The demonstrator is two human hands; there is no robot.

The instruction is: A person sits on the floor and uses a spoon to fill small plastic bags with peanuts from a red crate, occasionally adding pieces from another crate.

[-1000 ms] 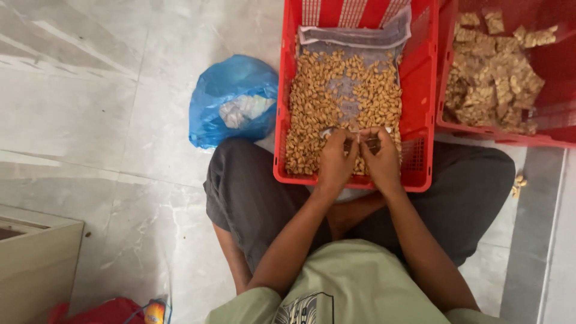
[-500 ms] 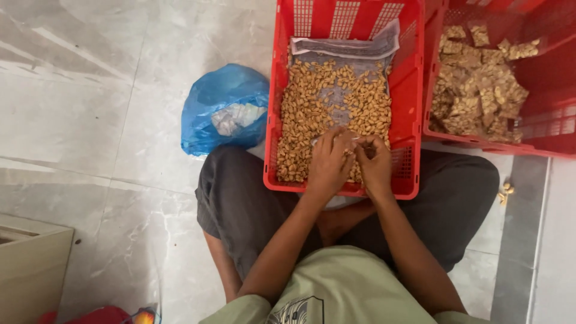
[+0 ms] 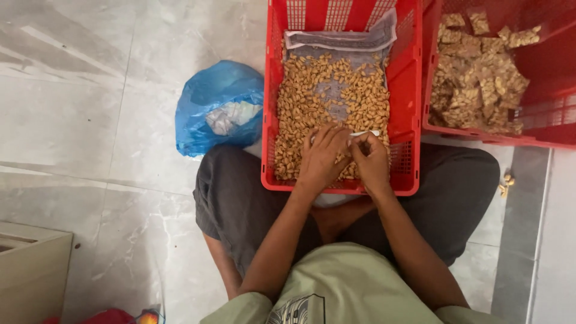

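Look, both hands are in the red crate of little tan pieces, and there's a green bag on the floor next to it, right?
Not quite: the bag is blue, not green, as the head view shows. Both hands, left and right, are in the red crate of tan pieces.

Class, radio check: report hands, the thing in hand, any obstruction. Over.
Left hand and right hand together over tan pieces in red crate. Small clear packet pinched between fingertips. Nothing blocking. Over.
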